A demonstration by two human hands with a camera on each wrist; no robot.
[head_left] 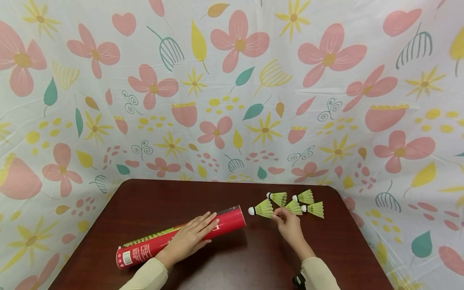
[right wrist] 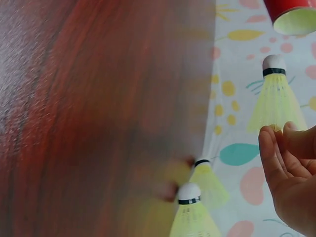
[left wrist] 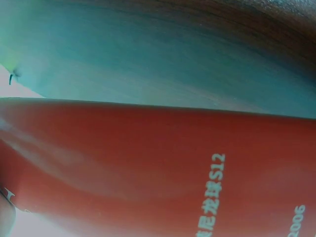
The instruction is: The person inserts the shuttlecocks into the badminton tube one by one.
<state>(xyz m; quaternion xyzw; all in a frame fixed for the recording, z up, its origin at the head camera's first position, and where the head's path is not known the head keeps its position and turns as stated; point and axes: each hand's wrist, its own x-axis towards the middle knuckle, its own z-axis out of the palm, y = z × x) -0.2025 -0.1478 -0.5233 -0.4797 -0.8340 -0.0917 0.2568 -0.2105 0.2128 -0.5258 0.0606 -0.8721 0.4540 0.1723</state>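
A long red shuttlecock tube [head_left: 228, 222] slants across the left half of the table. My left hand [head_left: 187, 241] grips it around the middle, fingers over its top side. Its red printed wall [left wrist: 148, 158] fills the lower part of the left wrist view. Between thumb and fingers, my right hand [head_left: 290, 230] pinches a yellow shuttlecock [head_left: 264, 209] by the skirt's edge. The white cork points left, a short gap from the tube's right end. In the right wrist view, that tube end [right wrist: 296, 22] shows its pale inside, just beyond the cork of the held shuttlecock [right wrist: 276, 101].
Several more yellow shuttlecocks [head_left: 315, 209] lie on the table behind and right of my right hand, corks mostly leftward. The dark brown table [head_left: 261, 266] has rounded far corners. A flower-patterned cloth [head_left: 217, 100] hangs behind and at both sides.
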